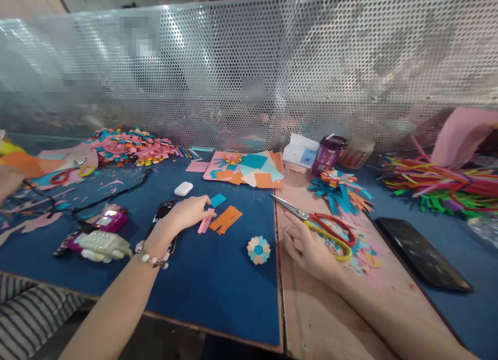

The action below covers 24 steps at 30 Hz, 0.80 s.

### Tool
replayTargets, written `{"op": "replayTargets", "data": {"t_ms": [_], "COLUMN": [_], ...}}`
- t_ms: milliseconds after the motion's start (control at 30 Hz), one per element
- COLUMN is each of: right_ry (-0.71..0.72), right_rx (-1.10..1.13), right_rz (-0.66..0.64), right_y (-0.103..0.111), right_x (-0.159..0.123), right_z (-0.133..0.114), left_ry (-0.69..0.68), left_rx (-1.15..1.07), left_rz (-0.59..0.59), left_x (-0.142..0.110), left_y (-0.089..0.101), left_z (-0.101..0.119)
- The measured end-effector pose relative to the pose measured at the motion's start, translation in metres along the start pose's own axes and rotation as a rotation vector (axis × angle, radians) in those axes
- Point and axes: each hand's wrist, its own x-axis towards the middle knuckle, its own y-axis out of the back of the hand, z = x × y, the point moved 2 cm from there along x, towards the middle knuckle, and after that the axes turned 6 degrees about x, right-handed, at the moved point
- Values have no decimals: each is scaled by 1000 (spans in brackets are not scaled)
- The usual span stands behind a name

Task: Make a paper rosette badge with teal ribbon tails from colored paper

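My left hand reaches over the blue table and pinches a pink paper strip beside an orange fringed paper piece and a small teal square. My right hand rests on the plywood board, fingers loosely spread, touching the scissors with red and yellow handles; whether it grips them is unclear. A small folded paper flower lies between my hands. A dark phone lies partly under my left wrist.
Stack of coloured paper sheets and pile of paper flowers at the back. White earbud case, purple jar, teal-orange flower, pipe cleaners, black phone. Perforated metal screen behind. Another person's hand at far left.
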Motion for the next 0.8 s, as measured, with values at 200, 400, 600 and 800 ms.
{"op": "replayTargets", "data": {"t_ms": [200, 400, 600, 800], "right_ry": [31, 35, 25, -154], "right_rx": [-47, -110, -111, -319], "right_rz": [-76, -63, -18, -82], "right_y": [-1, 0, 0, -8], "right_x": [-4, -1, -5, 72], "right_z": [-7, -8, -8, 6], "left_ry": [47, 49, 64, 89], "left_rx": [89, 159, 206, 297], "left_rz": [62, 122, 130, 137], "left_x": [-3, -5, -9, -10], "left_y": [3, 2, 3, 4], "left_z": [5, 6, 12, 23]}}
